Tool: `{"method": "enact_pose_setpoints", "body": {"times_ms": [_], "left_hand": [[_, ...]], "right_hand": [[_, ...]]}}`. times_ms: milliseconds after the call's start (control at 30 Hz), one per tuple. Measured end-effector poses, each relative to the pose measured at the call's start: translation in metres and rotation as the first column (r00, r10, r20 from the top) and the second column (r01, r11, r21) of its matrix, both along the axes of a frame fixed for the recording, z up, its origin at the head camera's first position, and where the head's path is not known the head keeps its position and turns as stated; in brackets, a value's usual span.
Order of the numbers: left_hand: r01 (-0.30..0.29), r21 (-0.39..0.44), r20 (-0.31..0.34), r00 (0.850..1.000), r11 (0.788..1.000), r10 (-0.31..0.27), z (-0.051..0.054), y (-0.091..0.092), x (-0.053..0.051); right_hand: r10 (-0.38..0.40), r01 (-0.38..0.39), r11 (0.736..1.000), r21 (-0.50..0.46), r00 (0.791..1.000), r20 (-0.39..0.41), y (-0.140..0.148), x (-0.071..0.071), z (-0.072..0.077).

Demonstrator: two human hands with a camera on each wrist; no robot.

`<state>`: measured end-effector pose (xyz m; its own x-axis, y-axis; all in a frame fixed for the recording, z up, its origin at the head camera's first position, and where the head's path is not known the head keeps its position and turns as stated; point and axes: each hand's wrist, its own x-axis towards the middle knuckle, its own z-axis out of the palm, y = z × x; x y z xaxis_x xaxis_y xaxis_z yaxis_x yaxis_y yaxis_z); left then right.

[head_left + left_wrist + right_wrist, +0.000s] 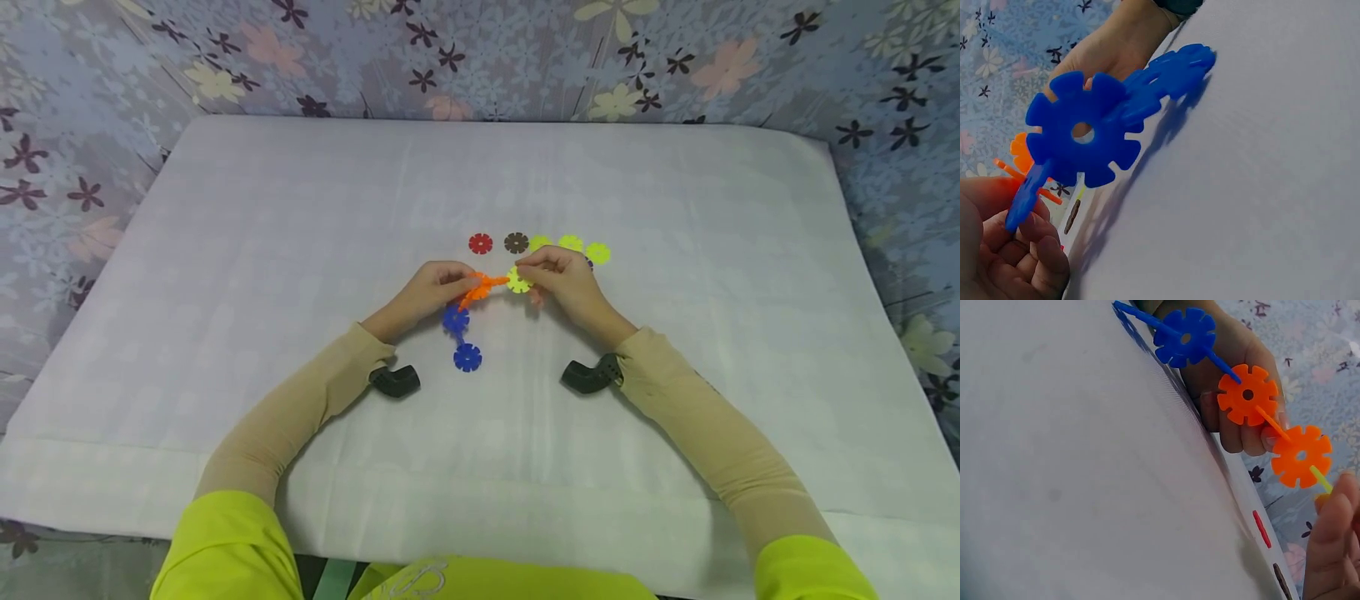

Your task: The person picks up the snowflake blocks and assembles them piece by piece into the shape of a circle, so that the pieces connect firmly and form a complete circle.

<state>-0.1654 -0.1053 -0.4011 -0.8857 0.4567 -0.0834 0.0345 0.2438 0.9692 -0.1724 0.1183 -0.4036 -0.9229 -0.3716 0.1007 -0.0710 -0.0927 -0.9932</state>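
spreading wide, white-covered worktop (480,467), above its middle a left hand (426,293) pinching the orange stretch of a blue-and-orange disc chain (451,322), right hand (573,287) pinching the yellow disc (516,284) at its end, beyond them red disc (476,247), brown disc (511,247)

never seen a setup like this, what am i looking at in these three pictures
There's no robot here, just a person's two bare hands. The wide picture looks down from the head; the others look out from the left and right wrists. On the white cloth lie a red disc, a brown disc and some yellow discs. The left hand holds a chain of orange discs and blue discs. The right hand pinches another yellow disc at its orange end.
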Motion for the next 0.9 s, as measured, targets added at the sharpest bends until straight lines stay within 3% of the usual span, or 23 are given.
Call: {"method": "enact_pose_setpoints", "body": {"times_ms": [333, 567, 767, 833, 900], "left_hand": [[0.021, 0.015, -0.048, 0.999, 1.0, -0.02, -0.002, 0.0, 0.002], [-0.019, 0.119, 0.007, 1.0, 0.993, 0.018, -0.002, 0.002, 0.001], [0.001, 0.039, -0.041, 0.999, 0.999, 0.001, -0.002, 0.007, -0.004], [0.006, 0.009, -0.066, 0.998, 1.0, -0.006, -0.002, 0.008, -0.005], [-0.006, -0.007, -0.086, 0.996, 1.0, 0.005, -0.002, 0.008, -0.006]], "right_hand": [[0.03, -0.028, 0.998, 0.062, 0.999, -0.023, -0.002, 0.002, -0.005], [0.049, -0.048, 0.995, 0.093, 0.999, -0.009, -0.004, 0.003, -0.003], [0.019, -0.019, 1.0, 0.004, 1.0, 0.018, -0.01, 0.004, -0.001], [0.012, -0.01, 0.998, 0.06, 0.999, -0.033, -0.012, 0.008, 0.005], [-0.015, 0.036, 0.989, 0.147, 0.989, -0.144, -0.014, 0.011, 0.016]]}}
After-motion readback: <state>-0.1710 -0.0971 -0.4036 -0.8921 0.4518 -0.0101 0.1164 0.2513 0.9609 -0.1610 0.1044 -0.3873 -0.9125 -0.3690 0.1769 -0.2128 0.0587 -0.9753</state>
